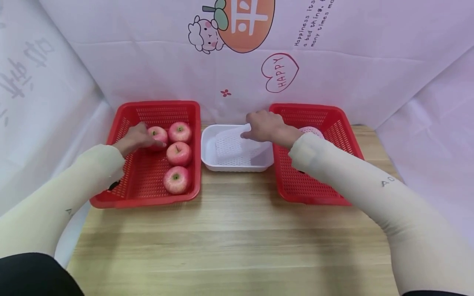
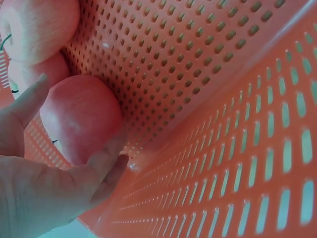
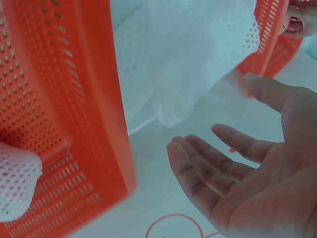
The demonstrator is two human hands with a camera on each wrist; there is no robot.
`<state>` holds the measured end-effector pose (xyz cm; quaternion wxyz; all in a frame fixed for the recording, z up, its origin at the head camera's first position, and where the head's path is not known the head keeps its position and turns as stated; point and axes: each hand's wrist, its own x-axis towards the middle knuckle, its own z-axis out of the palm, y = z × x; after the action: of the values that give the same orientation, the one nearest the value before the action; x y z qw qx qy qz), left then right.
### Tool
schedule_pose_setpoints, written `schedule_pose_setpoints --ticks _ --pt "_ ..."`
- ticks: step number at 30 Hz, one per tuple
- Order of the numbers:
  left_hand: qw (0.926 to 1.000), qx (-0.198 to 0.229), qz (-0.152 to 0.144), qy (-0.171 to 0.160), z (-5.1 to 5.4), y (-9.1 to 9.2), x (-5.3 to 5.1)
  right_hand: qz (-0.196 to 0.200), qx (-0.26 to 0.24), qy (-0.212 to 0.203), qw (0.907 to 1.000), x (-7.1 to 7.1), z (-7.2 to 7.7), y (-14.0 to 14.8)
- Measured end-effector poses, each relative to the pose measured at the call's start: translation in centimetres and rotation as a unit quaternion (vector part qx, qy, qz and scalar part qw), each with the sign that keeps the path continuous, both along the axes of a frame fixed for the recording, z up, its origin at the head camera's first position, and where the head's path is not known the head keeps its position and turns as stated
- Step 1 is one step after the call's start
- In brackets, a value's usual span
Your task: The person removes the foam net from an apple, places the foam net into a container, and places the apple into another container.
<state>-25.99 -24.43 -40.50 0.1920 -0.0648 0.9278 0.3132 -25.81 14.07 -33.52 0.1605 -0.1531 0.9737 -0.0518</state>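
My left hand [image 1: 138, 137] is in the left red basket [image 1: 198, 164], beside an apple [image 1: 158, 135]. In the left wrist view its thumb and fingers spread to either side of that apple [image 2: 81, 119], without a clear grip. My right hand [image 1: 267, 125] is over the right end of a white tray [image 1: 237, 169]. Below it, a white foam net [image 1: 228, 144] lies in the tray with one end raised. The right wrist view shows the right hand's fingers spread and apart from the blurred foam net [image 3: 198, 54].
Several other apples [image 1: 179, 153] sit along the right side of the left basket. The right red basket [image 1: 307, 107] holds a white foam net [image 1: 312, 131] with pink showing through, partly behind my sleeve. A printed cloth [image 1: 155, 70] hangs behind the wooden table [image 1: 229, 238].
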Motion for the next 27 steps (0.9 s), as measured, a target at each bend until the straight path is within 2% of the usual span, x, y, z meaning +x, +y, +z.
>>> schedule_pose_setpoints --ticks 3,7,12,15,21,27 --pt "0.9998 0.017 -0.001 0.012 0.3 -0.4 0.1 -0.004 0.001 -0.004 1.0000 -0.3 0.6 0.4" --pt "0.9990 0.009 -0.005 0.043 1.1 -1.0 0.2 -0.015 0.003 -0.008 0.9999 -0.8 1.4 1.3" --pt "0.9964 -0.024 -0.019 0.079 2.1 -1.3 0.0 -0.024 -0.003 -0.003 0.9997 -1.4 2.1 3.3" --pt "0.9937 -0.046 -0.037 0.095 2.7 -1.3 -0.1 -0.027 -0.010 0.002 0.9996 -1.7 2.3 4.9" --pt "0.9913 -0.044 -0.063 0.107 3.8 -0.8 0.2 -0.043 -0.020 0.002 0.9989 -2.6 2.5 9.2" --pt "0.9885 -0.052 -0.086 0.112 4.6 0.2 1.4 -0.018 0.007 -0.004 0.9998 -3.7 2.0 13.7"
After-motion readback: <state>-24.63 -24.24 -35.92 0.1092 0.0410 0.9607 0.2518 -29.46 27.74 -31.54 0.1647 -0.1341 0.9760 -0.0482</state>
